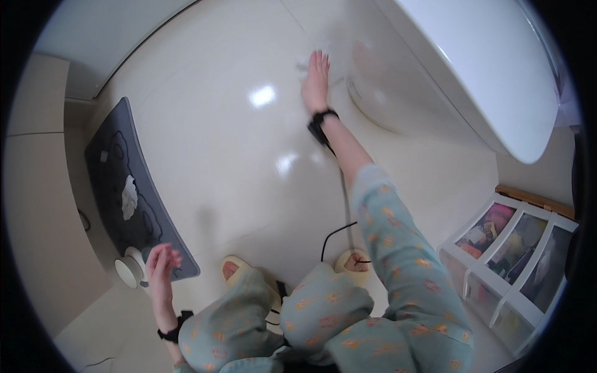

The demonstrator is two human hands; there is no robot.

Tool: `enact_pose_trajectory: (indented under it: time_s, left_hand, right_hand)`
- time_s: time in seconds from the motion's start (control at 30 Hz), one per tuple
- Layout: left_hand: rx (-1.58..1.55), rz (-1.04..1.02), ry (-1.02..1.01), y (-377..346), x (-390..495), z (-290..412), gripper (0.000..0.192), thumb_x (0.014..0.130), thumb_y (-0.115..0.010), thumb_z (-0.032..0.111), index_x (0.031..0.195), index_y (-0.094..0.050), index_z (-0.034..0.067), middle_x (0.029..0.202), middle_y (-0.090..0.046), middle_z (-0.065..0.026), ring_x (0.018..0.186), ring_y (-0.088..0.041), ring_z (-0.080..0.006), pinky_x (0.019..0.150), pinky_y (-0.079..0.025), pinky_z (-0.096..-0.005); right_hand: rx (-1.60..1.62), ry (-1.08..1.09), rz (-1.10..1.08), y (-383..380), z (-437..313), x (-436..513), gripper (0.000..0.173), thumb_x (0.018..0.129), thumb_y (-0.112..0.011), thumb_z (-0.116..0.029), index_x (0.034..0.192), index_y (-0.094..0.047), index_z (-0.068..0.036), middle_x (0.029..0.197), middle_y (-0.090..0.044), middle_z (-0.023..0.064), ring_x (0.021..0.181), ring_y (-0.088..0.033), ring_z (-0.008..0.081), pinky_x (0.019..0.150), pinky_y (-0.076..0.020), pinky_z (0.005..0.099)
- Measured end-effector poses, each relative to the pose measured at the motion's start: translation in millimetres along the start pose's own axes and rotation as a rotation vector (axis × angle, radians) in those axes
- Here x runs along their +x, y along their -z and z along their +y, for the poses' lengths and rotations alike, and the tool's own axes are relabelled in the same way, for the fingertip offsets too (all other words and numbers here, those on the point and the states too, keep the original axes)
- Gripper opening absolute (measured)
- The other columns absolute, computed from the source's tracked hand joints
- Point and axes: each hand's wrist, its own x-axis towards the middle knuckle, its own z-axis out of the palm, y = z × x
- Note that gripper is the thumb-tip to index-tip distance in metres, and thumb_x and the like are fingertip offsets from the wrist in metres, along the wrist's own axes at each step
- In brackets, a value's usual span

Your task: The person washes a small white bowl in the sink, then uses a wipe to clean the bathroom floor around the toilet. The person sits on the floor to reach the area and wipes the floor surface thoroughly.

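Note:
My right hand [316,84] reaches far forward over the glossy light floor [224,154], palm down, fingers extended and close together. Something pale and blurred, perhaps a tissue or wipe, lies at its fingers; whether I hold it cannot be told. Low on the left, my left hand [162,265] hovers with slightly curled fingers, near a round white object on a stand. No item shows in it. Both wrists wear black bands. A crumpled white tissue [129,197] and a small pale piece [104,156] rest on the dark grey mat [154,205].
A large white curved fixture [485,70] rises at the upper right. Clear-fronted plastic drawers [503,284] with mixed contents stand at the lower right. Pale cabinets [37,177] line the left side. A black cable [326,235] runs near my slippered feet.

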Motion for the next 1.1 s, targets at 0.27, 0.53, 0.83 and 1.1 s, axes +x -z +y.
enact_pose_trajectory:
  time_s: [0.27, 0.53, 0.83, 1.1]
  left_hand:
    - [-0.119, 0.331, 0.054, 56, -67, -16, 0.024, 0.094, -0.051, 0.021, 0.108, -0.054, 0.003, 0.086, -0.060, -0.0046, 0.074, -0.059, -0.0122, 0.066, -0.046, -0.0230]
    - [-0.276, 0.136, 0.079, 43, -19, -23, 0.024, 0.094, -0.051, 0.020, 0.110, -0.054, 0.002, 0.090, -0.061, -0.0054, 0.076, -0.059, -0.0127, 0.067, -0.047, -0.0235]
    - [-0.196, -0.239, -0.016, -21, 69, -12, 0.025, 0.094, -0.051, 0.018, 0.111, -0.052, 0.000, 0.089, -0.060, -0.0071, 0.076, -0.058, -0.0124, 0.068, -0.047, -0.0233]
    - [-0.156, -0.306, -0.013, -28, 65, -11, 0.026, 0.095, -0.049, 0.018, 0.114, -0.051, -0.001, 0.092, -0.059, -0.0054, 0.080, -0.057, -0.0113, 0.071, -0.046, -0.0221]
  right_hand:
    - [-0.121, 0.017, -0.211, -60, 13, 18, 0.036, 0.088, -0.032, -0.004, 0.118, -0.048, 0.004, 0.121, -0.050, 0.0208, 0.116, -0.043, 0.0339, 0.102, -0.0313, 0.0419]
    - [0.326, -0.026, -1.140, 96, -55, -297, 0.025, 0.082, -0.058, -0.011, 0.105, -0.065, -0.007, 0.100, -0.066, 0.0135, 0.091, -0.063, 0.0264, 0.081, -0.0482, 0.0330]
    - [0.766, -1.088, 0.328, 236, 43, -309, 0.032, 0.084, -0.055, -0.004, 0.114, -0.059, 0.001, 0.103, -0.065, 0.0078, 0.087, -0.060, 0.0144, 0.079, -0.0471, 0.0260]
    - [0.630, -1.139, 0.708, 269, 155, -324, 0.037, 0.085, -0.044, 0.003, 0.122, -0.052, 0.004, 0.115, -0.059, 0.0130, 0.110, -0.053, 0.0217, 0.092, -0.0432, 0.0317]
